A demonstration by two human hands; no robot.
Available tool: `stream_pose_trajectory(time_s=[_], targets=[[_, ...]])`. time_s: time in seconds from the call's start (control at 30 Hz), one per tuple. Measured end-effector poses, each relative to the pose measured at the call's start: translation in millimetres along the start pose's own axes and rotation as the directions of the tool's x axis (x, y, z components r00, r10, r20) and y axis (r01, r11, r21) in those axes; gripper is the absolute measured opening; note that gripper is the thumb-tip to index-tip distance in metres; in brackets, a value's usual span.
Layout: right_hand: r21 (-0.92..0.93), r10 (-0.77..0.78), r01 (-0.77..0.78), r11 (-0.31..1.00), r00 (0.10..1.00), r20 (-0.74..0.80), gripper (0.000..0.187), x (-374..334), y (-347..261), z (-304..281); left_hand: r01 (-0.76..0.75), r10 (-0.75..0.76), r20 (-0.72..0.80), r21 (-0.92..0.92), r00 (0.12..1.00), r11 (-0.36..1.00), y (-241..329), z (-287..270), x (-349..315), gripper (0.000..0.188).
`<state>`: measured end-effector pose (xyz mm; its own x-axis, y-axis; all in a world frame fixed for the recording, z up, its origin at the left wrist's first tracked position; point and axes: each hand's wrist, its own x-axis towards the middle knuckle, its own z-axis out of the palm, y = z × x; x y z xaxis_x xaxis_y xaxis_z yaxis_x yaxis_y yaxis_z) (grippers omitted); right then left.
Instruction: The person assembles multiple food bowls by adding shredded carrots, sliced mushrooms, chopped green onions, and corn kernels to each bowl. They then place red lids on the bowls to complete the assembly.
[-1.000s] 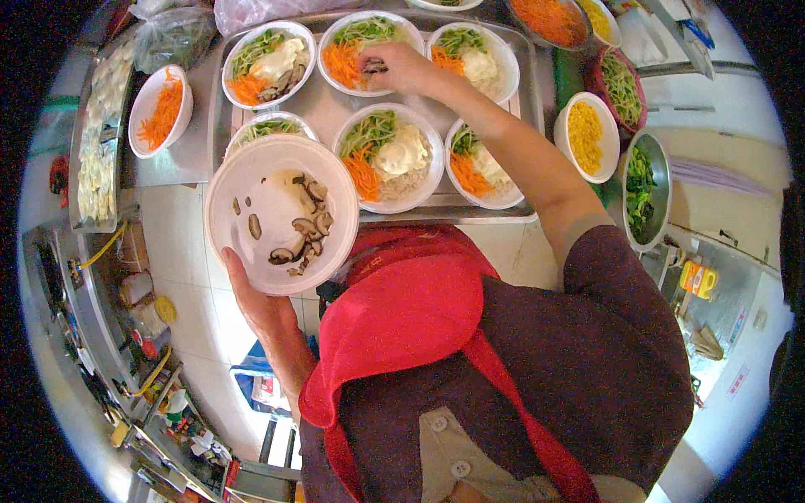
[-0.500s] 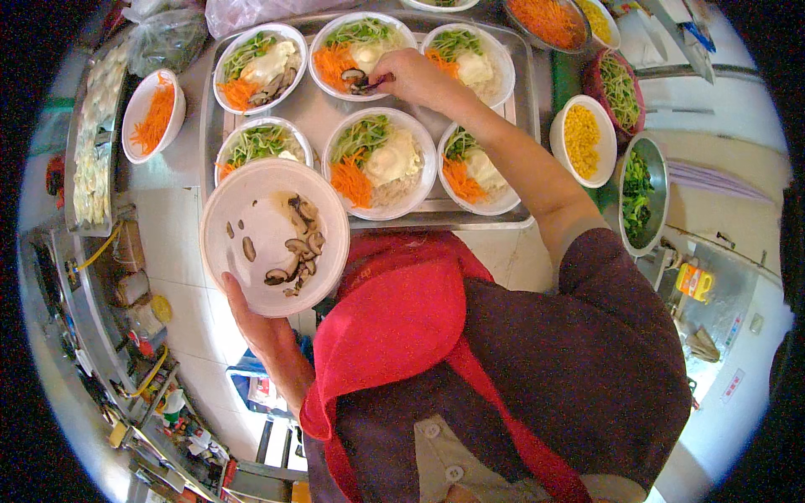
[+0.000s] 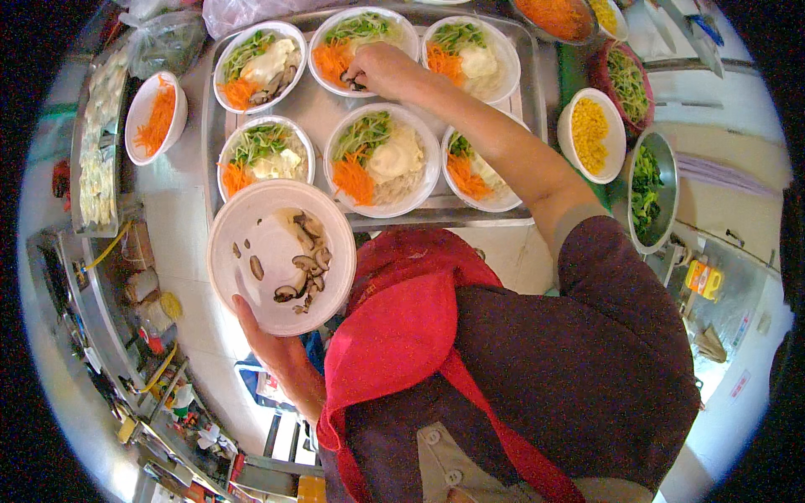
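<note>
Sliced dark-brown mushrooms (image 3: 305, 262) lie loosely spread inside a wide, pale round bowl (image 3: 251, 298) left of centre, which the left hand (image 3: 281, 356) grips at its lower edge, thumb against the side. At the upper middle, the right hand (image 3: 381, 71) bunches its fingers around more dark slices over a white round bowl (image 3: 409, 42) of carrot and greens; whether they are pinched or just let go, I cannot tell. On the silver metal tray (image 3: 314, 117), only the upper-left white bowl with egg and carrot (image 3: 303, 57) looks finished with mushrooms, the upper-middle one seems under way, and the other four show none (as far as their visible parts go). Some things are hard to judge: the held bowl overlaps the lower-left one, the forearm covers part of the lower-right one, and the left fingers are hidden beneath the bowl.
</note>
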<state>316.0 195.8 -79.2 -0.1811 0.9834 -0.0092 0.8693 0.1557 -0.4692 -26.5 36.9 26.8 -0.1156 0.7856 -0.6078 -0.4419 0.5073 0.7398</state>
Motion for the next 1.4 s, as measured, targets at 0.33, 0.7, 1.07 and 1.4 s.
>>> stream_pose_trajectory(time_s=[0.33,0.7,1.07,1.4], targets=[[0.511,0.290,-0.077,0.856,0.890,-0.352,0.018,-58,-67,-71,0.042,-0.041,0.101,-0.005,0.994,0.999,-4,-3,-8,0.058],[-0.022,-0.079,0.082,0.996,0.992,0.095,0.018,-123,-199,-2,-0.088,0.018,0.358,0.182,0.934,0.979,6,24,6,0.058],[0.567,-0.164,-0.111,0.816,0.897,0.411,0.041,-119,-256,46,0.020,-0.060,0.354,0.116,0.933,0.993,2,-21,25,0.056],[0.684,-0.166,-0.060,0.727,0.951,0.260,0.059,-131,-279,55,0.182,-0.186,0.352,0.043,0.917,0.982,7,-35,24,0.053]])
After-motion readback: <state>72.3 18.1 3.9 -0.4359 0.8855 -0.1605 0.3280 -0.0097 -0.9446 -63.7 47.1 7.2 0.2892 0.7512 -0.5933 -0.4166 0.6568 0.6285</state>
